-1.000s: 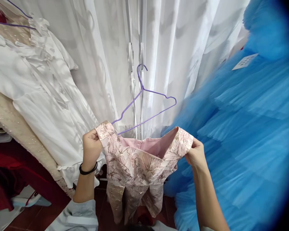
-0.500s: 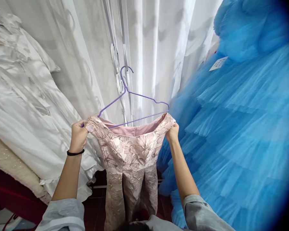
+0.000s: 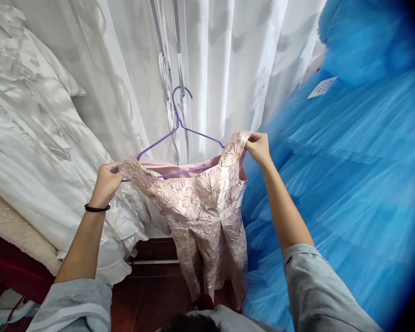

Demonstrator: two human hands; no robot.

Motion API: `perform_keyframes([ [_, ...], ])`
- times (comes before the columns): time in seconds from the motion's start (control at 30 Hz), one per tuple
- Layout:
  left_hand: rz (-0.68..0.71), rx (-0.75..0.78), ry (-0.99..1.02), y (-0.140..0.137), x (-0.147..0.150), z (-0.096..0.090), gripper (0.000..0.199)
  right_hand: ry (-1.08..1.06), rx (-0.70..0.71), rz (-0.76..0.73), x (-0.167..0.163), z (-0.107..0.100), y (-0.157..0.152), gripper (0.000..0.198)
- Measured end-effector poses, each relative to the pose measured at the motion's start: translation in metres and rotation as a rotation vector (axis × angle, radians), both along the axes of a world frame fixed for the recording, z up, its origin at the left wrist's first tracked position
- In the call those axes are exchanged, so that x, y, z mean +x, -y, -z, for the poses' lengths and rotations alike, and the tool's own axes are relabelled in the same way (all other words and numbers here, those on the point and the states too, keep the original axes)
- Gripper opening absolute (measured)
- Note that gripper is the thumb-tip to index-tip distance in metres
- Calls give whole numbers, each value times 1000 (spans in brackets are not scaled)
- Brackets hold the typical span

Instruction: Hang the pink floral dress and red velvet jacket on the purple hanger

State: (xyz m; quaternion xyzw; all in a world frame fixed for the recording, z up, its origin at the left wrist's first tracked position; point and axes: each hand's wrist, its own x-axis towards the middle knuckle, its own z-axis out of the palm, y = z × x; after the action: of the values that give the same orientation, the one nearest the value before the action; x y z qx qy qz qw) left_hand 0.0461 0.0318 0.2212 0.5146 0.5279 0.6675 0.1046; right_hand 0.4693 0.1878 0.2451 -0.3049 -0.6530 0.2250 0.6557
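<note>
A pink brocade dress (image 3: 204,198) with raised floral pattern hangs between my two hands. My left hand (image 3: 105,182) is closed on its left shoulder strap, beside the end of a purple hanger (image 3: 159,140). On the other side my right hand (image 3: 258,147) pinches the right shoulder strap, held higher than the left one. Both ends of the hanger lie within the dress's shoulders, the right end covered by fabric. The hanger's hook points up in front of a white metal stand (image 3: 180,69).
White dresses (image 3: 48,133) hang at the left, over a cream sparkly fabric (image 3: 17,226). A large blue tulle gown (image 3: 349,175) with a white tag (image 3: 322,87) fills the right. White curtains (image 3: 224,60) hang behind; dark red tiles (image 3: 152,286) lie below.
My right hand has lifted the right strap up over the hanger's right end, which was bare before. The dress's skirt has swung to the right.
</note>
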Motion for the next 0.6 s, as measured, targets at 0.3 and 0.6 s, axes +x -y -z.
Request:
perform_keyframes([
  [0.3,160,-190,-61,-5,2,9,36,625,-137,-75,11,-19,31,21],
  [0.6,101,-43,-174,-12,-8,0,47,444,-27,-8,3,-8,67,29],
])
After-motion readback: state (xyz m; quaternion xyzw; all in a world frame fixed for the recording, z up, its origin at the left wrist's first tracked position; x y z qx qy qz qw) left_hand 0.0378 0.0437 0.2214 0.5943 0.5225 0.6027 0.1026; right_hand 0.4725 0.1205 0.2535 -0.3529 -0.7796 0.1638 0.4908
